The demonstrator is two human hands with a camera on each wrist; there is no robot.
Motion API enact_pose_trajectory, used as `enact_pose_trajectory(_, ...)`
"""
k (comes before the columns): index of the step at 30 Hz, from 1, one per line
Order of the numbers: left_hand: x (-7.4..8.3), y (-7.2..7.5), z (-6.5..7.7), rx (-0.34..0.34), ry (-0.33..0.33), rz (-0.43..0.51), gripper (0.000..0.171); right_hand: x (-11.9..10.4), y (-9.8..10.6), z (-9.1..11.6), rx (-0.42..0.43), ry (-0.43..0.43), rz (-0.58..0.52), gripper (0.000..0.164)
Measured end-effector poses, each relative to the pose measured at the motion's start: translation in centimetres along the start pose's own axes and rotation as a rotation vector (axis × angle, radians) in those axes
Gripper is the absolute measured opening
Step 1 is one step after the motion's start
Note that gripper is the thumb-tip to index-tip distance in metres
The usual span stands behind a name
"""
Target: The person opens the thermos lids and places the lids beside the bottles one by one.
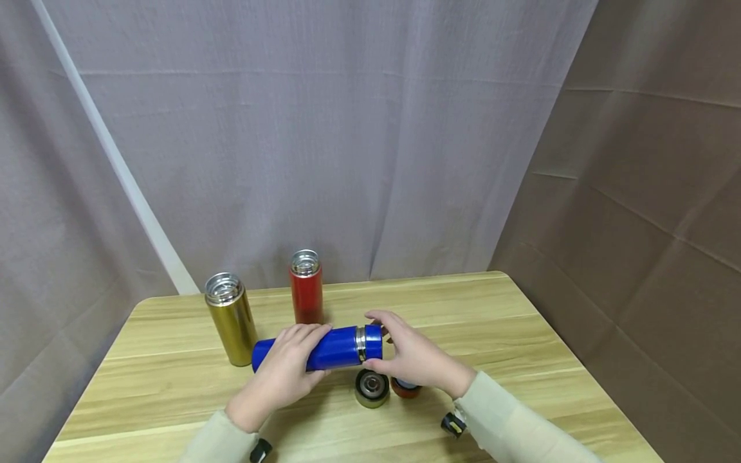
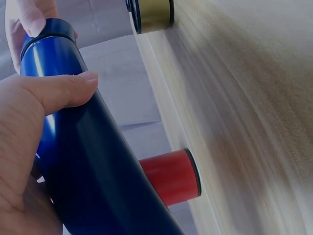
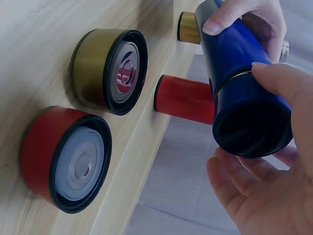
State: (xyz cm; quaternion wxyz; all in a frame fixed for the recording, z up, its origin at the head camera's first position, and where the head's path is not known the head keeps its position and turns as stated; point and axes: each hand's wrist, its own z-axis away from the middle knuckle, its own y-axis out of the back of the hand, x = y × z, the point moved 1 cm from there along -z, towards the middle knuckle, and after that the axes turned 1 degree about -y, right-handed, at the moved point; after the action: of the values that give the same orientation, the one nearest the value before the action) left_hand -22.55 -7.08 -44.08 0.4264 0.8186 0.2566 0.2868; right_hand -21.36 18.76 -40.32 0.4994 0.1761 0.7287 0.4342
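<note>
A blue thermos bottle (image 1: 338, 350) lies nearly level above the table, its cap end to the right. My left hand (image 1: 287, 368) grips its body from above, with the thumb across the side. At the cap end, my right hand (image 1: 413, 355) has its thumb and fingers curved around the blue cap (image 1: 374, 341). A silver band shows between cap and body in the head view. In the right wrist view the right thumb sits by the seam, and the cap's dark end (image 3: 254, 128) faces the camera. Below rest a gold lid (image 3: 90, 71) and a red lid (image 3: 39, 152), their insides showing.
An uncapped gold thermos bottle (image 1: 234, 328) stands upright on the left of the wooden table (image 1: 492, 308). Behind the blue bottle is an uncapped red thermos bottle (image 1: 307, 297), also upright. Grey curtains (image 1: 324, 141) hang past the table's far edge.
</note>
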Motion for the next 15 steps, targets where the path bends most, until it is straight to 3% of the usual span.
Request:
enact_pose_trajectory(7, -0.19, -0.19, 0.13, -0.014, 0.051, 0.018, 0.079, -0.41, -0.17, 0.01, 0.057, 0.031, 0.081, 0.079)
enact_pose_trajectory(12, -0.37, -0.18, 0.24, -0.025, 0.098, 0.05, 0.08, -0.74, -0.15, 0.09, 0.161, 0.226, 0.359, 0.077)
enact_pose_trajectory(15, -0.45, -0.13, 0.28, -0.016, 0.14, 0.078, 0.08, -0.57, 0.05, 0.28, 0.228, 0.278, 0.462, 0.078)
